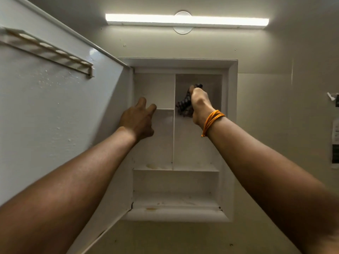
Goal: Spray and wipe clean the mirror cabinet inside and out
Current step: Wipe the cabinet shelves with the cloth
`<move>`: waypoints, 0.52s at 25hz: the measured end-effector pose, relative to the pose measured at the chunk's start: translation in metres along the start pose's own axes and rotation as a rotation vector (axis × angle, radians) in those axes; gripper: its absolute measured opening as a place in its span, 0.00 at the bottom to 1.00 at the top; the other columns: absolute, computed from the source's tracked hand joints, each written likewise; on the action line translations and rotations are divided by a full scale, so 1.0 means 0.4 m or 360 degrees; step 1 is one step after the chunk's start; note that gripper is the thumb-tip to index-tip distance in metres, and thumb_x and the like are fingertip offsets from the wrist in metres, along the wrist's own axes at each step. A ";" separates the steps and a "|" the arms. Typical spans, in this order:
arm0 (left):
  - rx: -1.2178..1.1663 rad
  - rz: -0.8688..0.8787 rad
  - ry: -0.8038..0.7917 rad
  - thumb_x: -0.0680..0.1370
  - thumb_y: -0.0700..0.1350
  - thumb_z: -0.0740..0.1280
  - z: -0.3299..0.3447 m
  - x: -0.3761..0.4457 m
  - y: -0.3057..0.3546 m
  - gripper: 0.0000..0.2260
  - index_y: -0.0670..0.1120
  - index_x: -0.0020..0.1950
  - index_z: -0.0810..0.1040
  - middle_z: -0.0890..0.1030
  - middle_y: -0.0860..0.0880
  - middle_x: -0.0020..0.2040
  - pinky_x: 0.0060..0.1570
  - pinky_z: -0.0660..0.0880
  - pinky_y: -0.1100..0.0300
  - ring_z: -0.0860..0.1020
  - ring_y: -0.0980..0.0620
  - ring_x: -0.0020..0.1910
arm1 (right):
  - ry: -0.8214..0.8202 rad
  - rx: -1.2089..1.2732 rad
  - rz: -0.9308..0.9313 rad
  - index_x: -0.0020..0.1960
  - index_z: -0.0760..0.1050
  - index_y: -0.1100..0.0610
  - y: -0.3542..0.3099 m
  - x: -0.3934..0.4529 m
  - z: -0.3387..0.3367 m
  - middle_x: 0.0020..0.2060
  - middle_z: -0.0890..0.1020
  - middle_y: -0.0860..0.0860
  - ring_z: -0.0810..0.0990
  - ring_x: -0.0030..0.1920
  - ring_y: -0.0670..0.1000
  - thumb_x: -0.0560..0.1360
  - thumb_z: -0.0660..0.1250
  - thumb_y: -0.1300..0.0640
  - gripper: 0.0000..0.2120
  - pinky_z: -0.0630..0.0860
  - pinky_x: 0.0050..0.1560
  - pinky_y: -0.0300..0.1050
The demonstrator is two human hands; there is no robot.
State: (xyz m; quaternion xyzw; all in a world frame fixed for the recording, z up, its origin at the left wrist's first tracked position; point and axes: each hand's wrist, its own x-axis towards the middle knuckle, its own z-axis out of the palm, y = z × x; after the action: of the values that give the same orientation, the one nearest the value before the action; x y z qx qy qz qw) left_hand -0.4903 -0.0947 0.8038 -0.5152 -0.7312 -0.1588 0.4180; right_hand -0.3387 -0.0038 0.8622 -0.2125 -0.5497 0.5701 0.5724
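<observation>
The white mirror cabinet (231,143) is recessed in the wall, with its door (55,110) swung open to the left. Inside are bare white shelves and a vertical divider (173,136). My right hand (199,104), with an orange cord on the wrist, grips a dark bunched cloth (184,106) and holds it inside the upper right compartment. My left hand (137,120) rests against the cabinet's left inner edge by the upper left shelf, two fingers extended. Droplets show on the door's inner face.
A white slotted rack (49,52) is fixed across the inside of the door. A lit light bar (187,20) is mounted above the cabinet. Paper notices (335,143) hang on the wall at far right. Yellowish stains mark the lower shelves (152,166).
</observation>
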 end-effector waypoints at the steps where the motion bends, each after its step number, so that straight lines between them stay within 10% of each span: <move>1: -0.0009 -0.0004 0.0021 0.70 0.46 0.71 0.005 -0.001 -0.001 0.26 0.48 0.66 0.68 0.66 0.40 0.65 0.35 0.67 0.55 0.68 0.43 0.34 | -0.0032 -0.0040 -0.0020 0.60 0.73 0.59 -0.009 0.007 0.018 0.38 0.76 0.55 0.81 0.37 0.56 0.84 0.57 0.51 0.13 0.81 0.37 0.45; 9: -0.0169 -0.0025 0.0208 0.70 0.44 0.69 0.043 -0.009 -0.022 0.29 0.52 0.71 0.70 0.68 0.43 0.62 0.33 0.70 0.56 0.70 0.42 0.32 | -0.0274 -0.0526 -0.0209 0.68 0.72 0.57 -0.006 0.039 0.085 0.36 0.70 0.52 0.69 0.35 0.50 0.84 0.55 0.49 0.18 0.67 0.34 0.42; 13: -0.0213 -0.0042 0.0264 0.71 0.42 0.67 0.046 -0.018 -0.023 0.30 0.53 0.74 0.69 0.69 0.43 0.61 0.35 0.71 0.55 0.76 0.36 0.37 | -0.0329 -0.0739 -0.0422 0.82 0.53 0.50 0.073 0.043 0.062 0.67 0.73 0.54 0.72 0.63 0.54 0.84 0.53 0.37 0.31 0.72 0.65 0.50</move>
State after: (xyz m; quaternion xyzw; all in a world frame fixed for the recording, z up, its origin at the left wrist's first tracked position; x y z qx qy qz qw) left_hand -0.5058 -0.0908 0.7892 -0.5175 -0.6885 -0.2549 0.4395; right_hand -0.3767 0.0094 0.8509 -0.2050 -0.7439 0.3678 0.5190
